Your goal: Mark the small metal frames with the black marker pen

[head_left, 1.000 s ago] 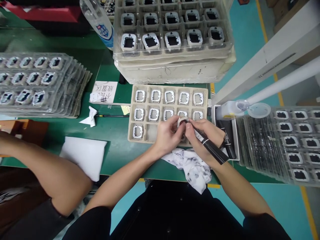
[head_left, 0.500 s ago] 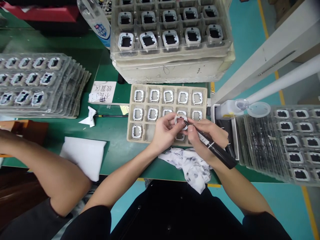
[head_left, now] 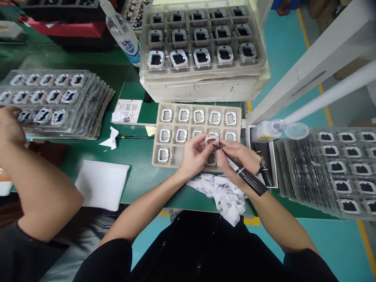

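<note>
Pinched in my left hand [head_left: 194, 156] is a small white-silver square frame [head_left: 212, 140] with rounded corners, held above a tray. My right hand [head_left: 239, 158] grips a black marker pen [head_left: 245, 175], its tip touching or very near the lower edge of the frame. Beneath both hands lies the beige tray [head_left: 178, 155], with similar frames in many of its compartments; my hands hide part of its lower rows. A white cloth with dark smudges [head_left: 227, 197] lies crumpled just below my hands at the table edge.
Stacked clear trays of frames stand left [head_left: 96, 102], right [head_left: 296, 172] and on a white foam block [head_left: 202, 90] behind. A clear bottle [head_left: 125, 37], a small white bottle [head_left: 266, 131] and a folded white cloth [head_left: 101, 182] are nearby. A co-worker's arm [head_left: 38, 176] is at left.
The co-worker's arm has moved up and left, its hand now at the left tray stack. The view has shifted slightly. My hands keep nearly the same hold on frame and pen.
</note>
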